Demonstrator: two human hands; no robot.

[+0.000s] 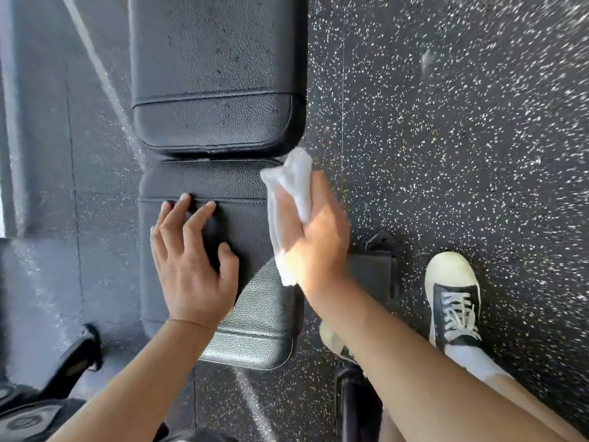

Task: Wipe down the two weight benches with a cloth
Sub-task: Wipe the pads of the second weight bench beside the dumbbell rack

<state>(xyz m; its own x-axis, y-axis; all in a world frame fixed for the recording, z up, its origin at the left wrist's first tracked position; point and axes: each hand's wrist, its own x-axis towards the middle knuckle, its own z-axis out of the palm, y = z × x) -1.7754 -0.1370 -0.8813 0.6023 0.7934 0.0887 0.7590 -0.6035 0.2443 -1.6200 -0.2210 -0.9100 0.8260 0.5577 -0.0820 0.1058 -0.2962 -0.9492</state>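
Centre frame: black weight bench [216, 74], seat pad [251, 307] below backrest. Left hand [191, 266] flat on seat pad, fingers spread, grip apart. Right hand [315, 240] at seat's right edge, grip clamped on white cloth [293, 183]. Speckled floor [446, 138] right; sneaker [452, 301] lower right.

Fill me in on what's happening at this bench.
A person is wiping down a black weight bench. The right hand holds a white cloth at the right edge of the seat pad, while the left hand rests on the seat pad with fingers spread. The back pad lies just beyond. One sneaker stands on the speckled floor to the right.
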